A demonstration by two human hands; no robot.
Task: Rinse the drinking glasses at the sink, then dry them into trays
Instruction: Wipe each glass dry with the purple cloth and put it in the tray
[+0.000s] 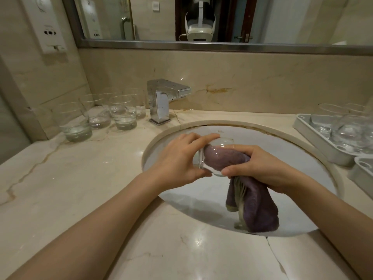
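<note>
Over the white sink basin [203,190] my left hand [177,158] grips a clear drinking glass [219,145] lying on its side, base toward my palm. My right hand [260,168] holds a purple cloth [256,207]; one end is stuffed inside the glass, the rest hangs down into the basin. Several upright glasses [121,112] stand on the counter left of the faucet, some with a little water in them. At the right edge a grey tray [314,136] holds several glasses [347,130].
A chrome faucet [161,100] stands behind the basin, no water running. A second grey tray [361,172] sits at the right edge, partly cut off. The marble counter [60,178] stretches left and front. A mirror [201,19] and a wall socket panel [48,31] are behind.
</note>
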